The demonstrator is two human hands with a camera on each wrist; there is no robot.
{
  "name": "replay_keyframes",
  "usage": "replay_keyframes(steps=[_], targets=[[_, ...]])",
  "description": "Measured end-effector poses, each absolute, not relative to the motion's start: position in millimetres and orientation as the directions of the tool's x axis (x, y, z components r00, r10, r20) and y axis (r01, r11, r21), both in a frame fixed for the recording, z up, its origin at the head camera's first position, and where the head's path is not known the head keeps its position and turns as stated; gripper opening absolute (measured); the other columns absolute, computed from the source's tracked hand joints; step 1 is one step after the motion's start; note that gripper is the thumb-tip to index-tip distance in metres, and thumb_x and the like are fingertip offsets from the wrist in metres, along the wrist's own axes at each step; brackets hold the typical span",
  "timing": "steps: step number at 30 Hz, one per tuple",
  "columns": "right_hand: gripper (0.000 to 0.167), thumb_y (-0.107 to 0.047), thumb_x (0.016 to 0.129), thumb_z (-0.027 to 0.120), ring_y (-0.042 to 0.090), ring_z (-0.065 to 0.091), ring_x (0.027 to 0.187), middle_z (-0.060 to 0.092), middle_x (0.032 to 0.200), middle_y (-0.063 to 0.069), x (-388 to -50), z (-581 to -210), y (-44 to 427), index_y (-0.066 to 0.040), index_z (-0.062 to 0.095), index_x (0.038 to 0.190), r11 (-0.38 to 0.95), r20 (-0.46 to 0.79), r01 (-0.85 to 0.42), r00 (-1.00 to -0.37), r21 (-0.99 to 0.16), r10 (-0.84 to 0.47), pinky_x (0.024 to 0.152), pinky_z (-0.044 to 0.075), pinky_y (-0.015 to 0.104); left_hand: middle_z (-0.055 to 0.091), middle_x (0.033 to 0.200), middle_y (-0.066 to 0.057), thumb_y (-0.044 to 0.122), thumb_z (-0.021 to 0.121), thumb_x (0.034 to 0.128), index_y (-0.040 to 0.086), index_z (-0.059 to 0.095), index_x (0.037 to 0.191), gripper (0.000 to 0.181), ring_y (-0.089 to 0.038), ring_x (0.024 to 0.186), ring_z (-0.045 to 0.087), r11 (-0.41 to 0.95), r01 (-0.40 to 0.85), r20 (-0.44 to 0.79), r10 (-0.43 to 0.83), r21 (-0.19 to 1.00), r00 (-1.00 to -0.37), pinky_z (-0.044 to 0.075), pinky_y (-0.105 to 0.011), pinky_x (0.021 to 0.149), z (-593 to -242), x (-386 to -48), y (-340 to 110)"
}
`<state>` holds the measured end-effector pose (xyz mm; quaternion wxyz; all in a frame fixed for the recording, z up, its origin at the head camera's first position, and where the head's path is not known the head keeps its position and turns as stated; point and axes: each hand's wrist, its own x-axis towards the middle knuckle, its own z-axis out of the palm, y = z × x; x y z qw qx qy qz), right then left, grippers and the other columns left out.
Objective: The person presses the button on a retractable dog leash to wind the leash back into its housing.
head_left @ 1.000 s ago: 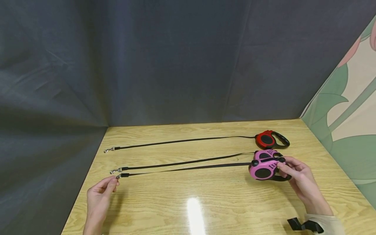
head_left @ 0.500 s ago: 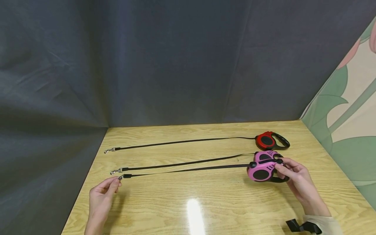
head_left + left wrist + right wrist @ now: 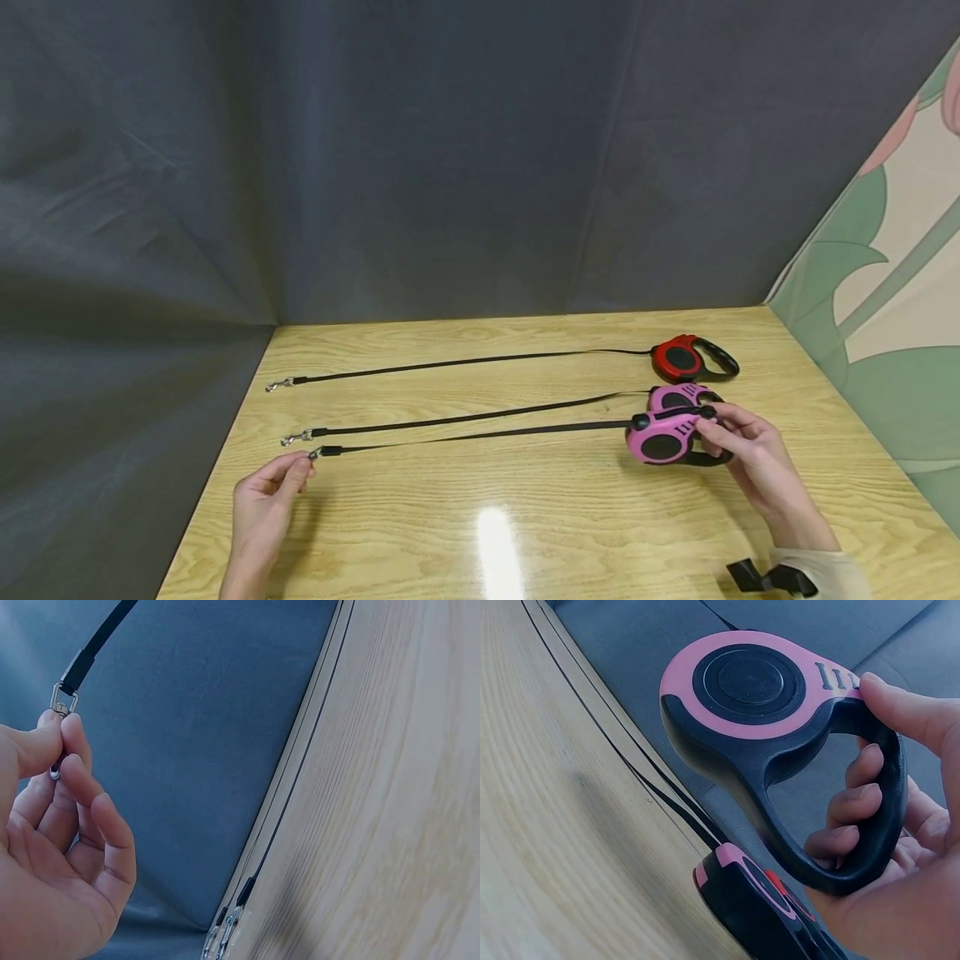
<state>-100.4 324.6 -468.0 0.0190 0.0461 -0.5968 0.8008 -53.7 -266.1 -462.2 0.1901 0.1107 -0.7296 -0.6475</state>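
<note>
My right hand grips the black handle of a pink retractable dog leash, held above the table. In the right wrist view its fingers curl round the handle and the thumb touches the pink case. At the left, my left hand pinches the metal clip at the leash's end between thumb and fingers. The leash's black strap runs raised between both hands. Behind it, partly covered, lies a second pink retractable leash, its strap extended and its clip near my left hand.
A red retractable leash lies farther back, its strap stretched leftward to a metal clip. Dark cloth stands behind and left of the wooden table. A flowered panel borders the right.
My left hand has moved slightly right with the clip. My right hand has shifted slightly left with the pink leash. The two lying leashes have stayed put.
</note>
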Motion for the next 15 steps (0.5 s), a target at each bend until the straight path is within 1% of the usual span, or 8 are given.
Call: replay_keyframes(steps=[4,8,15], targets=[[0.042,0.016,0.104,0.049,0.009,0.058,0.067,0.07,0.08,-0.006,-99.8,-467.3,323.1,-0.013,0.079,0.106,-0.293,0.087,-0.076,-0.996,-0.953,-0.027,0.066,0.044,0.025,0.073,0.071,0.013,-0.01,0.067,0.0986,0.014,0.082,0.089,0.03,-0.003,0.064,0.058,0.15,0.082,0.136,-0.398,0.985,-0.907,0.047,-0.017,0.06,-462.9,-53.9,-265.6],[0.041,0.016,0.104,0.05,0.008,0.059,0.067,0.071,0.081,-0.006,-99.1,-466.7,322.0,-0.013,0.079,0.105,-0.292,0.08,-0.069,-0.996,-0.954,-0.024,0.066,0.045,0.024,0.073,0.07,0.013,-0.009,0.068,0.0988,0.014,0.082,0.089,0.029,-0.003,0.064,0.058,0.169,0.065,0.129,-0.402,0.983,-0.907,0.046,-0.018,0.059,-463.3,-54.5,-265.5],[0.04,0.015,0.104,0.05,0.008,0.059,0.068,0.071,0.084,-0.006,-100.0,-468.3,321.1,-0.014,0.078,0.106,-0.27,0.069,-0.055,-0.997,-0.961,-0.043,0.068,0.047,0.023,0.073,0.072,0.014,-0.006,0.069,0.0991,0.008,0.083,0.092,0.021,-0.004,0.065,0.057,0.196,0.042,0.116,-0.382,0.98,-0.917,0.046,-0.018,0.061,-463.7,-55.0,-264.4]])
